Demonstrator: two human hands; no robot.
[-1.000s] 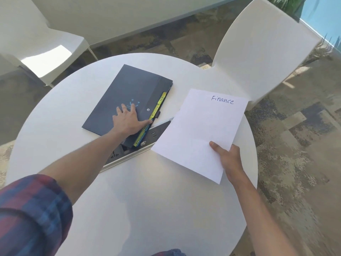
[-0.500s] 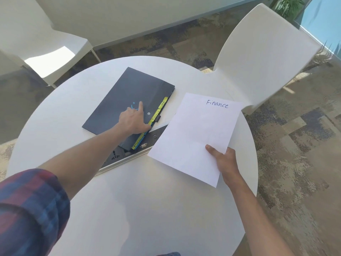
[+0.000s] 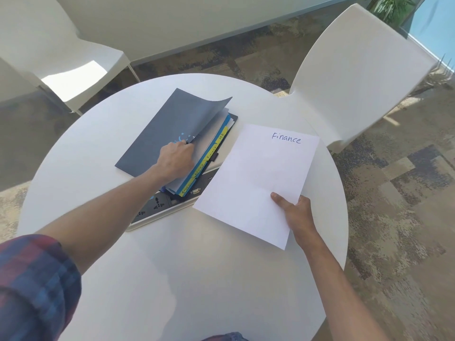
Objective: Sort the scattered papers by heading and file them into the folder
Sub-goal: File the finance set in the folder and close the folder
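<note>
Partly hidden under the lifted cover held by the left hand (image 3: 176, 159), four yellow tabs (image 3: 222, 137) were counted in the folder (image 3: 157, 139) on the bench (image 3: 197, 279); most labels were illegible. One "Finance" sheet (image 3: 261, 178) was pinched by the right hand (image 3: 296, 214).

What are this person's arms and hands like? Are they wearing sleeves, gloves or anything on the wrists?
Both hands are bare: no gloves, and no rings, watch or bracelet that I can see on the left hand or the right hand. The left arm wears a plaid sleeve in dark red and blue checks, pushed up so the forearm is uncovered. No sleeve shows on the right arm.
</note>
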